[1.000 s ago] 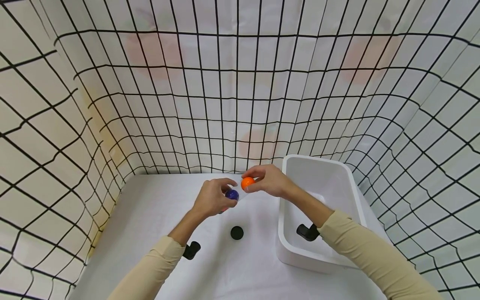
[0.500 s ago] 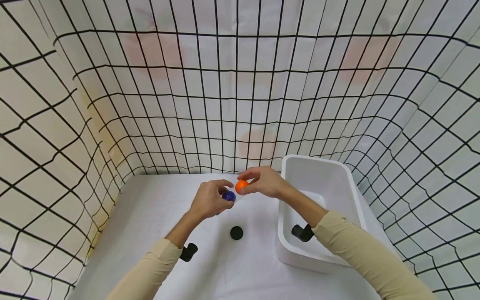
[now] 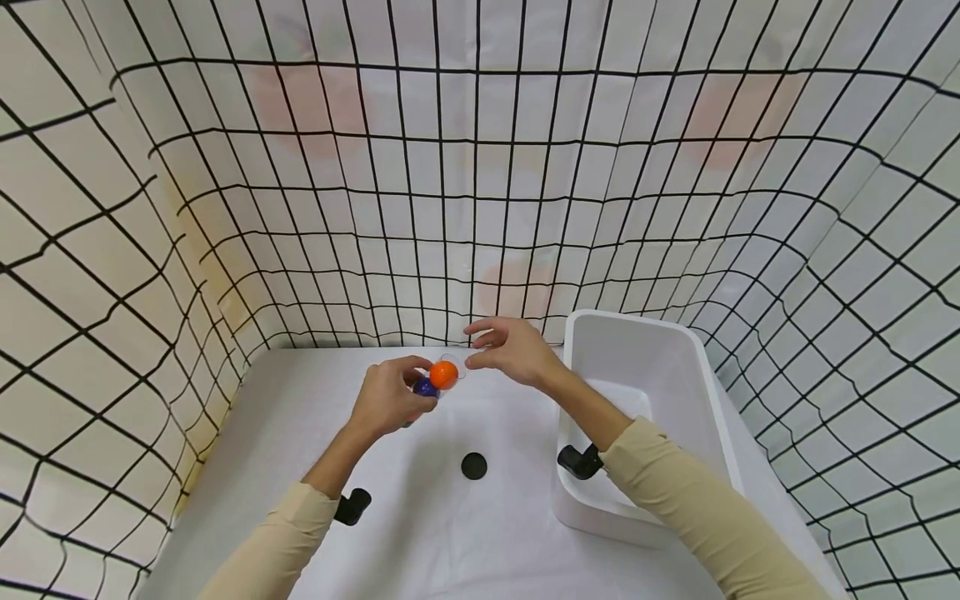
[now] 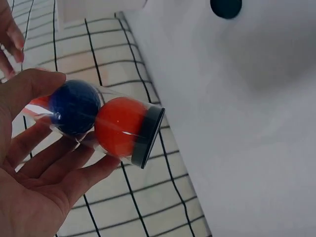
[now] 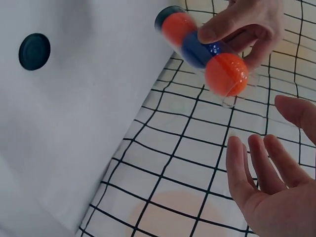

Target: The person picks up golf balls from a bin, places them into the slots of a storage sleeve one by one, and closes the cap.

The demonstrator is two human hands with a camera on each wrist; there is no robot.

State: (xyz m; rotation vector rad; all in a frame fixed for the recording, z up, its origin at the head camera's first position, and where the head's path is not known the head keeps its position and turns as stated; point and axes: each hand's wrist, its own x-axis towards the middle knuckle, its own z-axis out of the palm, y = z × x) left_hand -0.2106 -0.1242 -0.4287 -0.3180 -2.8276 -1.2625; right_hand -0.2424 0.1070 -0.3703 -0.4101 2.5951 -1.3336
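My left hand [image 3: 386, 396] grips a clear tube [image 5: 251, 81] that it holds tilted above the table. Inside lie an orange ball [image 4: 118, 126] against the black end cap [image 4: 152, 138], then a blue ball [image 4: 74, 107]. A second orange ball [image 3: 444, 375] sits near the tube's uncapped end, its far side within the clear wall. My right hand [image 3: 517, 354] is just right of that end, fingers spread and holding nothing. A loose black round cap [image 3: 474, 466] lies on the white table, nearer to me than the hands.
On the right stands a deep white bin [image 3: 637, 315], with my right forearm across it. Black netting [image 3: 480, 200] rises at the back and both sides of the white-covered table [image 3: 292, 417]. Black camera mounts [image 3: 354, 506] sit at the wrists.
My right hand has let go of the orange ball, which is now in the tube's uncapped end. The left hand and tube have moved left, and a gap has opened between the hands.
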